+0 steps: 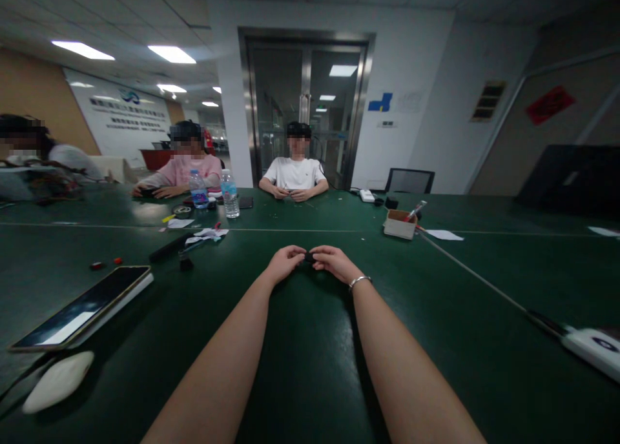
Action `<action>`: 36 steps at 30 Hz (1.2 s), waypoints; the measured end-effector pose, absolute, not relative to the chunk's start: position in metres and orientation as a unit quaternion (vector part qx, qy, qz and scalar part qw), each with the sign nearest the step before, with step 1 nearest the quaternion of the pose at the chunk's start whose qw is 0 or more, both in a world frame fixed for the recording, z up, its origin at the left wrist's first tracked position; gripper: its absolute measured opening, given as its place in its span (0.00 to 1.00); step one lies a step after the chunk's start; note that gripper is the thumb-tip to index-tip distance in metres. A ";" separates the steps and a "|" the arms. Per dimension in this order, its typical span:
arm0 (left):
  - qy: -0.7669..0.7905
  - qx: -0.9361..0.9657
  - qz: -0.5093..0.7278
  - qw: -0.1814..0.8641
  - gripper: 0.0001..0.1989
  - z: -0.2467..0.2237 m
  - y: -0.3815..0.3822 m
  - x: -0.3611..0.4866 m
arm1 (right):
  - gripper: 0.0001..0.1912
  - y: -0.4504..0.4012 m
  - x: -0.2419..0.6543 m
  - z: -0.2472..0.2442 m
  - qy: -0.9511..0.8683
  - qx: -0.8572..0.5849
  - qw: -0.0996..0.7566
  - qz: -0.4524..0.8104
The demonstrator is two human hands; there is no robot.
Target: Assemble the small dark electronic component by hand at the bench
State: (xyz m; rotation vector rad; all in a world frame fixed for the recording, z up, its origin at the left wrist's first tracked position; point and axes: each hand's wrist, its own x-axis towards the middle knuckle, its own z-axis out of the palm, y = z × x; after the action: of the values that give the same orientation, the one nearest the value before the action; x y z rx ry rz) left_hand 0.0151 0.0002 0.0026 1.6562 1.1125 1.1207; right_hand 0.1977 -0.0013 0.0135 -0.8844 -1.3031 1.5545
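Both my hands meet over the middle of the green table (310,341), around a small black object (309,257) whose kind is too small to make out. My left hand (287,263) pinches its left side between thumb and fingers. From the other side my right hand (334,262), with a silver bracelet (360,281) at the wrist, grips it with closed fingertips. Fingers cover much of the object.
To the left lie a phone (87,308) on a white box and a pale mouse-shaped item (59,381). Bottles (230,195) stand farther back. A small box (400,224) and a white power strip (593,350) are right. Several people (294,173) sit opposite.
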 end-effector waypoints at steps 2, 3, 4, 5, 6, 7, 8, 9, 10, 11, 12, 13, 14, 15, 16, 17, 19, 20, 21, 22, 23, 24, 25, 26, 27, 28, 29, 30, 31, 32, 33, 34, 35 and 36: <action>0.425 0.658 0.457 0.422 0.16 0.003 -0.001 0.014 | 0.08 -0.002 0.198 0.014 -0.525 -0.359 0.448 0.628; 0.417 0.656 0.460 0.430 0.18 0.004 -0.002 0.013 | 0.08 -0.002 0.197 0.014 -0.524 -0.358 0.449 0.629; 0.411 0.653 0.462 0.438 0.18 0.005 -0.003 0.012 | 0.08 -0.002 0.197 0.014 -0.523 -0.356 0.451 0.630; 0.404 0.650 0.465 0.444 0.19 0.006 -0.003 0.011 | 0.07 -0.002 0.197 0.014 -0.521 -0.354 0.453 0.631; 0.398 0.650 0.468 0.447 0.19 0.006 -0.003 0.010 | 0.06 -0.001 0.197 0.014 -0.519 -0.352 0.456 0.632; 0.392 0.650 0.473 0.447 0.19 0.007 -0.004 0.010 | 0.05 -0.001 0.197 0.014 -0.518 -0.352 0.457 0.632; 0.386 0.651 0.478 0.445 0.19 0.007 -0.003 0.009 | 0.04 -0.001 0.197 0.014 -0.518 -0.353 0.457 0.631; 0.382 0.653 0.482 0.443 0.19 0.007 -0.003 0.009 | 0.03 -0.001 0.196 0.014 -0.520 -0.356 0.456 0.628; 0.378 0.654 0.484 0.441 0.19 0.007 -0.003 0.009 | 0.04 -0.001 0.196 0.014 -0.524 -0.359 0.455 0.624; 0.376 0.654 0.486 0.441 0.19 0.007 -0.002 0.009 | 0.06 -0.001 0.196 0.014 -0.529 -0.363 0.452 0.619; 0.376 0.654 0.487 0.440 0.19 0.007 -0.002 0.009 | 0.08 -0.001 0.195 0.014 -0.535 -0.369 0.450 0.613; 0.376 0.655 0.487 0.438 0.19 0.007 -0.002 0.009 | 0.09 -0.001 0.195 0.014 -0.541 -0.375 0.446 0.607; 0.377 0.656 0.487 0.436 0.19 0.007 -0.002 0.009 | 0.10 0.000 0.194 0.014 -0.546 -0.381 0.443 0.601; 0.378 0.657 0.487 0.434 0.19 0.007 -0.002 0.009 | 0.10 0.000 0.194 0.013 -0.550 -0.388 0.440 0.594; 0.380 0.657 0.487 0.432 0.18 0.007 -0.002 0.010 | 0.10 0.001 0.193 0.013 -0.554 -0.394 0.439 0.588; 0.381 0.658 0.486 0.431 0.18 0.007 -0.003 0.010 | 0.11 0.002 0.193 0.012 -0.557 -0.398 0.438 0.582; 0.382 0.657 0.486 0.431 0.18 0.008 -0.003 0.010 | 0.12 0.004 0.192 0.012 -0.564 -0.405 0.437 0.571; 0.383 0.655 0.487 0.432 0.18 0.008 -0.003 0.010 | 0.12 0.004 0.192 0.011 -0.567 -0.409 0.436 0.567; 0.383 0.654 0.487 0.434 0.18 0.008 -0.004 0.010 | 0.12 0.004 0.192 0.012 -0.569 -0.411 0.435 0.564; 0.383 0.653 0.486 0.436 0.18 0.008 -0.004 0.010 | 0.11 0.004 0.192 0.012 -0.569 -0.412 0.434 0.564; 0.384 0.652 0.486 0.438 0.18 0.009 -0.004 0.010 | 0.09 0.003 0.193 0.013 -0.567 -0.408 0.436 0.567; 0.387 0.650 0.486 0.439 0.18 0.009 -0.004 0.010 | 0.07 0.002 0.194 0.014 -0.563 -0.400 0.440 0.574; 0.392 0.647 0.485 0.439 0.18 0.009 -0.004 0.010 | 0.09 0.000 0.195 0.016 -0.557 -0.386 0.447 0.584; 0.397 0.644 0.486 0.437 0.18 0.009 -0.004 0.010 | 0.14 -0.001 0.196 0.017 -0.548 -0.371 0.455 0.595; 0.402 0.641 0.487 0.436 0.18 0.009 -0.004 0.010 | 0.19 -0.002 0.196 0.018 -0.539 -0.358 0.463 0.606; 0.405 0.638 0.488 0.436 0.18 0.008 -0.004 0.010 | 0.22 -0.002 0.196 0.019 -0.529 -0.353 0.469 0.612; 0.406 0.637 0.488 0.438 0.19 0.008 -0.003 0.009 | 0.22 -0.002 0.196 0.019 -0.522 -0.357 0.472 0.614; 0.403 0.637 0.487 0.440 0.19 0.007 -0.003 0.009 | 0.21 -0.002 0.195 0.019 -0.519 -0.370 0.469 0.612; 0.399 0.639 0.487 0.443 0.19 0.006 -0.002 0.009 | 0.18 -0.001 0.194 0.019 -0.523 -0.386 0.459 0.605; 0.396 0.640 0.486 0.444 0.19 0.005 0.000 0.008 | 0.16 -0.001 0.193 0.018 -0.534 -0.402 0.445 0.596; 0.394 0.640 0.487 0.445 0.19 0.004 0.000 0.008 | 0.16 0.000 0.192 0.018 -0.549 -0.414 0.428 0.587; 0.394 0.639 0.489 0.444 0.18 0.004 0.001 0.008 | 0.15 0.000 0.192 0.018 -0.566 -0.417 0.413 0.579; 0.394 0.638 0.492 0.443 0.18 0.004 0.001 0.008 | 0.13 0.000 0.193 0.018 -0.580 -0.411 0.405 0.575; 0.396 0.635 0.494 0.442 0.18 0.004 0.001 0.008 | 0.14 -0.001 0.194 0.019 -0.589 -0.398 0.405 0.575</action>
State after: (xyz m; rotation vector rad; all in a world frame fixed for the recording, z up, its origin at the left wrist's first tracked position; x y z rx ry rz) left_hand 0.0077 0.0011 0.0041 1.5762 0.9822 1.2268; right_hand 0.1935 -0.0006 0.0186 -1.0043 -1.4860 1.4507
